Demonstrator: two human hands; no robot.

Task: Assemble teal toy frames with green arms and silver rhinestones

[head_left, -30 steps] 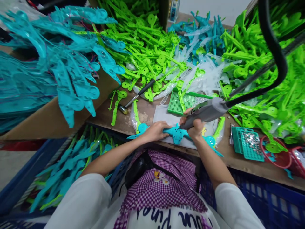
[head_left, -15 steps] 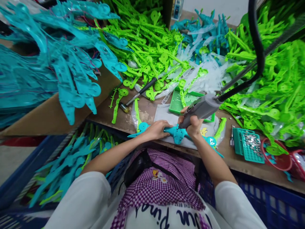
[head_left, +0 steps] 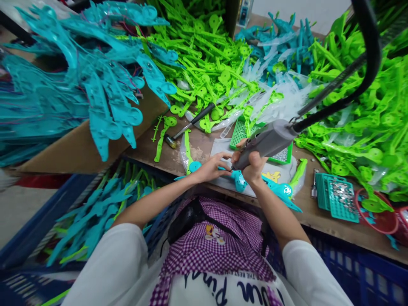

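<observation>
My right hand is wrapped around a grey electric screwdriver, which slants down to the left above the workpiece. My left hand is at the screwdriver's tip, its fingertips curled together; anything between them is too small to make out. Below both hands, a turquoise plastic part with long wing-like ends lies along the table's front edge, partly covered by the hands and wrists. Lime-green strips in clear film, such as the green strip, adjoin its two ends.
Beyond the hands stands a green basket of small metal pieces. A hammer lies to the left. Piles of lime-green parts fill the back. Turquoise parts overhang a carton at left. Teal trays and a red bowl stand right.
My left hand has lifted off the turquoise part to the screwdriver's tip. The screwdriver in my right hand has tipped up and left, off the part. The view has shifted slightly.
</observation>
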